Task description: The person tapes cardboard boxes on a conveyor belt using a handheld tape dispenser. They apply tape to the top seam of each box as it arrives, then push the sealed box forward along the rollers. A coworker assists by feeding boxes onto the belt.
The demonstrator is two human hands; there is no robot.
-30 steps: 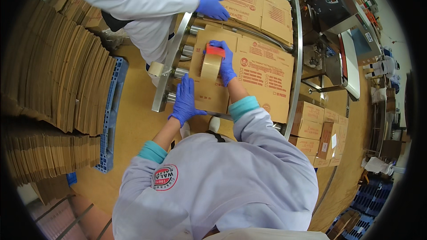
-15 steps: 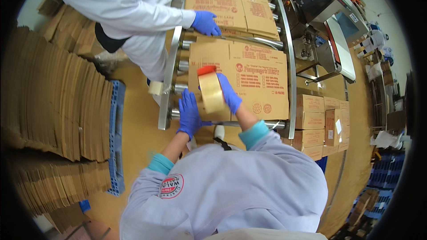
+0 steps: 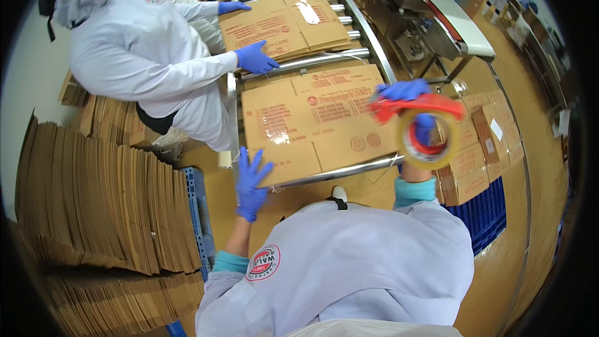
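A flat brown cardboard box (image 3: pixel 337 131) with red print lies on the roller conveyor in front of me. At its near left corner rests my left hand (image 3: pixel 251 184), blue-gloved, its fingers spread. My right hand (image 3: pixel 405 90), also gloved in blue, is raised off the box's right side. It grips a red tape dispenser (image 3: pixel 417 107) that carries a wide roll of clear yellowish tape (image 3: pixel 453 140); part of the hand shows through the roll's core. Farther up the conveyor, a co-worker's gloved hands (image 3: pixel 256 59) touch another stack of flat boxes (image 3: pixel 284 25).
The metal conveyor rail (image 3: pixel 359 19) runs along the right of the boxes. Tall stacks of folded cardboard (image 3: pixel 106 193) stand at the left by a blue pallet (image 3: pixel 198 212). Packed boxes (image 3: pixel 465 175) sit on a blue pallet at the right, below a machine with a white belt (image 3: pixel 458 19).
My right hand has carried the tape dispenser from the box's middle to beyond its right side. My left hand stays by the near left corner, its fingers now spread. The view has shifted.
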